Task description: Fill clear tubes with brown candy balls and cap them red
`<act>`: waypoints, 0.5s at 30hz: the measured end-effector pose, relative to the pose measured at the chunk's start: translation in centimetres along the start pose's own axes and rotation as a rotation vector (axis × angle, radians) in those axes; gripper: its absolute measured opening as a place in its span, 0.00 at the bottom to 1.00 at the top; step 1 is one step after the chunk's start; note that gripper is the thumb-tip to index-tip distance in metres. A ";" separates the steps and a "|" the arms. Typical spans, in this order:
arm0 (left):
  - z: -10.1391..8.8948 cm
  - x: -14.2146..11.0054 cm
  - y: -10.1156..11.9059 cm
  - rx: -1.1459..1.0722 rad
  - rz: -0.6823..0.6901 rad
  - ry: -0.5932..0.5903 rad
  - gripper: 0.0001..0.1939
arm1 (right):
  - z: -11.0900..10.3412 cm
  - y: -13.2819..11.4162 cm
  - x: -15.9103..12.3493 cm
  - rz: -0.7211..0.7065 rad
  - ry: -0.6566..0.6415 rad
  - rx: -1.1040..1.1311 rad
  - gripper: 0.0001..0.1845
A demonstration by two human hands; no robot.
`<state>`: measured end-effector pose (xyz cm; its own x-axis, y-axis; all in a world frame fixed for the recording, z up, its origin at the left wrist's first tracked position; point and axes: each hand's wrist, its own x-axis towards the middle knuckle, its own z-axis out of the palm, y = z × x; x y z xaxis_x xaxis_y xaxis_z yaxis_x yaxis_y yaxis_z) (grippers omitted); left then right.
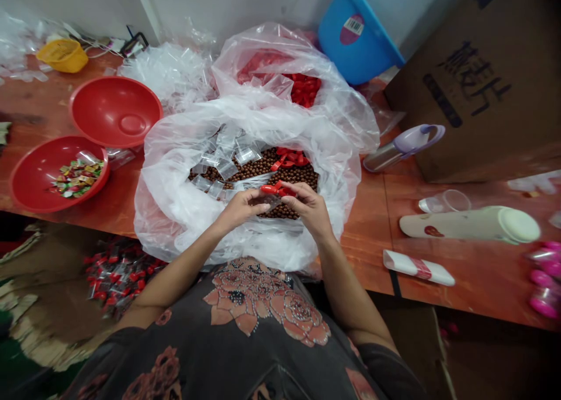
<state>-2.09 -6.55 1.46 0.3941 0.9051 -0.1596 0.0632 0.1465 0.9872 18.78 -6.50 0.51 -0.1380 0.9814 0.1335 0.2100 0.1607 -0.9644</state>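
Nearest the camera, dark flowered shirt of the seated or standing person, both bare forearms reaching forward from it. Red piece: held in the air over the near part of an opened plastic bag, between the two hands. Left hand: thumb and fingers clamped on the left end of the piece. Right hand: fingers bent and clamped on its right end. Something clear appears to lie just under the piece, though the fingers partly hide it.

Within the bag, brown balls form a bed; clear boxes lie on them at left, red parts at far right. Behind, a second bag contains more red parts, with a blue tub tilted beside it.

Left on the table: two red bowls, the nearer containing wrapped sweets; farther back, a clear plastic heap and a yellow bowl. Right: a flask, a cup and a pale bottle, all lying on their sides as seen, and a carton. Below the table's left edge, a pile of red-and-clear pieces.
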 end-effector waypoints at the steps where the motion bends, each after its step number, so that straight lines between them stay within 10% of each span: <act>1: 0.0 -0.1 -0.1 -0.008 -0.012 -0.003 0.20 | 0.0 0.0 -0.1 -0.008 0.026 -0.023 0.18; 15: -0.9 -0.7 -0.6 -0.118 -0.080 0.064 0.23 | 0.2 1.7 -0.2 0.047 0.072 -0.102 0.14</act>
<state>-3.21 -6.97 1.01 0.3331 0.9115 -0.2413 -0.0178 0.2619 0.9649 18.95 -6.42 -1.23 -0.0570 0.9925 0.1085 0.3122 0.1210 -0.9423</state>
